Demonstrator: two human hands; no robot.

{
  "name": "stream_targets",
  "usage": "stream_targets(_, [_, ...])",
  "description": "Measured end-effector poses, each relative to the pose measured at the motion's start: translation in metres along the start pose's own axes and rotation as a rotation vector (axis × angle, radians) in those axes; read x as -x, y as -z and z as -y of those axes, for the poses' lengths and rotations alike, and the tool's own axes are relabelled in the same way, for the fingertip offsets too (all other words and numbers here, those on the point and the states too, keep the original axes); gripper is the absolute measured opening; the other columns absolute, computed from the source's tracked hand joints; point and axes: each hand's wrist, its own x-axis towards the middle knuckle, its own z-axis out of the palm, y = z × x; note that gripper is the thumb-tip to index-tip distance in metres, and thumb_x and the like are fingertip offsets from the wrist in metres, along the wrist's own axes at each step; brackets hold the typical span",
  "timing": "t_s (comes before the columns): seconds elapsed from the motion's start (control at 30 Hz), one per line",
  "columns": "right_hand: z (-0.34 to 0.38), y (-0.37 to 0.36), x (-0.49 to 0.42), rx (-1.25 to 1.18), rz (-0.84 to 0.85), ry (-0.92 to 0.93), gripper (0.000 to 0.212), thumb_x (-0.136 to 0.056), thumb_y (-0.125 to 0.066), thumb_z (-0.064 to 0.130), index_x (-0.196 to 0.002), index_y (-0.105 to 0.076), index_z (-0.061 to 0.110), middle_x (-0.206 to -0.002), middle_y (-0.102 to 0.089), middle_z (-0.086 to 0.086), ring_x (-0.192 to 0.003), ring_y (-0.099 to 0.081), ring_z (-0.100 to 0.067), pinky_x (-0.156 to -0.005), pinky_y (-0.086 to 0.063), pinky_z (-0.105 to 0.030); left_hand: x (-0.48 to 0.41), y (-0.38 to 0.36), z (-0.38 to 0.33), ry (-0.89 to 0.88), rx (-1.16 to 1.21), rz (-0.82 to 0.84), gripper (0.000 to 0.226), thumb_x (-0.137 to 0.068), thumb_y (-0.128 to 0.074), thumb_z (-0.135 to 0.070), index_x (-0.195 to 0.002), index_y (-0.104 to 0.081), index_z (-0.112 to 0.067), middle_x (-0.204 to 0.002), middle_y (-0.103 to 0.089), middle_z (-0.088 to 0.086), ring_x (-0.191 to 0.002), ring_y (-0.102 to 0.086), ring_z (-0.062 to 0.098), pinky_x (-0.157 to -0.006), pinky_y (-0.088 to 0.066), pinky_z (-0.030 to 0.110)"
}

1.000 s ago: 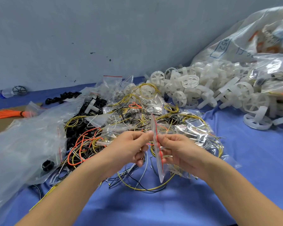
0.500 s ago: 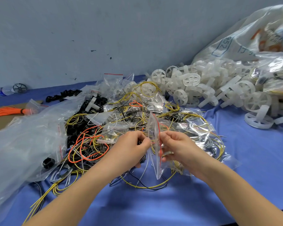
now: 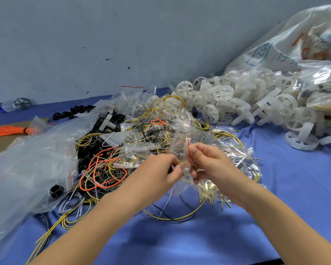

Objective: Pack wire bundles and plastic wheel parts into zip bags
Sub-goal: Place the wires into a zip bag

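Hands: left hand [image 3: 161,170] and right hand [image 3: 208,163] both pinch small clear red-striped zip bag [image 3: 183,142], held above wire pile, near centre. Film looks light, limp, slippery; grip at the stiffer zip edge.

Both bare forearms reach in from the lower edge and meet at the middle of the frame. The left hand [image 3: 161,170] and right hand [image 3: 208,161] face each other, fingertips curled and pinching, nearly touching.

Wire pile [image 3: 122,150] lies left of wheel parts [image 3: 237,104], on the table [image 3: 294,178].
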Motion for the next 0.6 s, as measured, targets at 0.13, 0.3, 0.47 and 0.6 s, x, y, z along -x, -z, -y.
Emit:
stream_targets(0.13, [0.013,-0.004,0.003,0.052,0.073,0.018,0.027,-0.103,-0.045,0.023,-0.083,-0.056,0.008,-0.063,-0.056,0.000,-0.050,-0.050,-0.012,-0.047,-0.046,-0.025,-0.011,0.007,-0.002,0.332,0.715,0.194,0.027,-0.096,-0.057,-0.033,-0.077,-0.066,-0.015,-0.059,-0.061,-0.005,-0.037,-0.039,0.007,-0.036,-0.032,0.016])
stream_targets(0.3, [0.027,-0.009,0.004,0.089,0.113,0.035,0.025,-0.104,-0.044,0.020,-0.084,-0.055,0.007,-0.067,-0.052,-0.008,-0.045,-0.046,-0.012,-0.044,-0.043,-0.025,-0.020,0.004,-0.014,0.375,1.399,0.211,0.029,-0.095,-0.055,-0.023,-0.081,-0.068,-0.001,-0.060,-0.059,0.010,-0.053,-0.057,0.016,-0.056,-0.052,0.023])
stream_targets(0.47, [0.029,-0.010,0.004,0.091,0.102,0.029,0.029,-0.104,-0.045,0.020,-0.076,-0.052,0.013,-0.063,-0.042,-0.008,-0.039,-0.042,-0.011,-0.040,-0.033,-0.025,-0.018,-0.013,-0.024,0.320,1.327,0.406,0.060,-0.096,-0.035,-0.005,-0.044,-0.064,-0.010,-0.049,-0.058,0.002,-0.052,-0.059,0.011,-0.064,-0.050,0.020])
stream_targets(0.6, [0.031,-0.003,0.004,0.134,0.083,0.015,0.029,-0.102,-0.048,0.025,-0.076,-0.056,0.017,-0.054,-0.047,-0.006,-0.041,-0.042,-0.015,-0.038,-0.033,-0.023,-0.015,-0.016,-0.025,0.262,1.294,0.461,0.028,-0.086,-0.046,0.003,-0.066,-0.061,-0.008,-0.062,-0.059,0.001,-0.060,-0.057,0.010,-0.068,-0.047,0.024])
